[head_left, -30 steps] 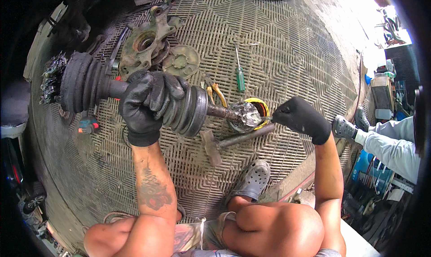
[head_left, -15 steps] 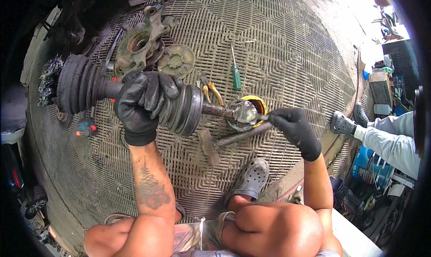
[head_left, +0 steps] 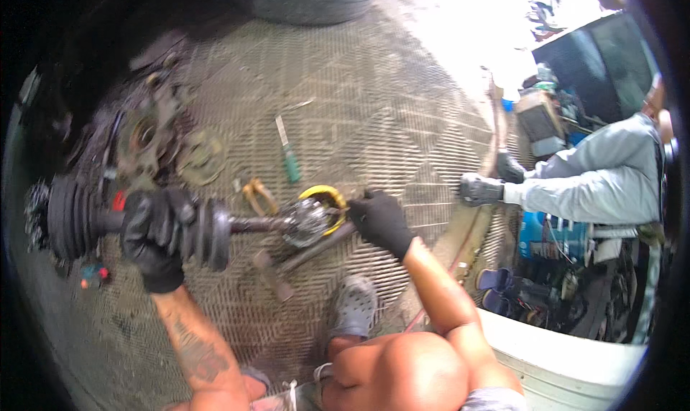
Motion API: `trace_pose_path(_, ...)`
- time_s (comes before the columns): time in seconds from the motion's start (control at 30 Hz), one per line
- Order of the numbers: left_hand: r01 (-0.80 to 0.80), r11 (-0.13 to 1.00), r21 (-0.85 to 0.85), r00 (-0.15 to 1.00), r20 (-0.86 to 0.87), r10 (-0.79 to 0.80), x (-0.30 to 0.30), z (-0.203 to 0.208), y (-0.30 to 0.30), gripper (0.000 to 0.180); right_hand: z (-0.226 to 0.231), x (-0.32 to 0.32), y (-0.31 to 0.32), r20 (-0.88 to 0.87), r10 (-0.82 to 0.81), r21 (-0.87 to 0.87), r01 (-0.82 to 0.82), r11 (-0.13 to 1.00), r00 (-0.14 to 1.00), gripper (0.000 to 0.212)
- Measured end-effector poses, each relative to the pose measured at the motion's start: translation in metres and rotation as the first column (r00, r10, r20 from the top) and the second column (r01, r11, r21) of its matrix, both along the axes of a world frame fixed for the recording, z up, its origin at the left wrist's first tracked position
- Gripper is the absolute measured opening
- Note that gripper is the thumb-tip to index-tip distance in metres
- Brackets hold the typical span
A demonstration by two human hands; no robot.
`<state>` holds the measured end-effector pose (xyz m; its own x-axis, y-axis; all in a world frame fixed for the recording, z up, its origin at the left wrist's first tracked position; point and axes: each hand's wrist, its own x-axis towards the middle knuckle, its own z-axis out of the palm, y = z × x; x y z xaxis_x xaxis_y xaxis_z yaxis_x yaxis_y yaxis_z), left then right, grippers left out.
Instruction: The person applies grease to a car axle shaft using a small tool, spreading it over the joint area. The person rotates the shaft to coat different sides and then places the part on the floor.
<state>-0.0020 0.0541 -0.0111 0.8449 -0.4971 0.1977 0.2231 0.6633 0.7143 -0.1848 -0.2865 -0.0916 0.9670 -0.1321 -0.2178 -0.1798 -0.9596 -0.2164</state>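
My left hand point(head_left: 154, 235), in a black glove, is wrapped round a drive shaft point(head_left: 248, 225) that lies level across the view. Ribbed black rubber boots sit on the shaft, one boot point(head_left: 70, 220) left of my hand and another boot point(head_left: 210, 231) right of it. Shiny grey grease coats the shaft's right end point(head_left: 305, 220), over a yellow-rimmed tub point(head_left: 329, 190). My right hand point(head_left: 381, 220), also in a black glove, is closed beside that end. A slim metal tool shows faintly at its fingertips; its tip is blurred.
A hammer point(head_left: 273, 274) lies below the tub. Pliers point(head_left: 259, 195) and a green-handled screwdriver point(head_left: 290, 163) are beyond it. A steering knuckle point(head_left: 147, 138) and round plate point(head_left: 201, 157) lie far left. A tyre point(head_left: 316, 0) is at the back. Another person's legs point(head_left: 575, 170) extend from the right.
The whole view has shifted, so the floor items appear further left and lower. My right hand stays by the greased end. My left hand keeps its hold on the shaft.
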Motion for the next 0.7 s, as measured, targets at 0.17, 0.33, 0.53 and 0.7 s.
trace_pose_path(0.17, -0.114, 0.993, 0.034, 0.992, 0.066, 0.111, -0.007, 0.0, -0.009, 0.039, 0.029, -0.005, 0.027, 0.214, 0.066, -0.254, -0.01, 0.967, 0.975, 0.053)
trace_pose_path(0.33, -0.164, 0.986, 0.027, 0.986, 0.031, 0.163, -0.011, 0.004, 0.001, 0.037, 0.062, -0.029, 0.075, 0.136, -0.026, -0.293, 0.065, 0.954, 0.99, 0.059)
trace_pose_path(0.53, -0.185, 0.981, 0.057, 0.983, 0.023, 0.184, -0.02, 0.008, -0.006, 0.037, 0.043, -0.046, 0.102, -0.13, 0.052, -0.139, -0.071, 0.988, 0.99, 0.058)
trace_pose_path(0.7, -0.151, 0.986, 0.072, 0.985, 0.1, 0.143, -0.019, 0.004, 0.004, 0.037, 0.009, -0.033, 0.066, -0.071, -0.049, -0.074, 0.044, 0.996, 0.996, 0.035)
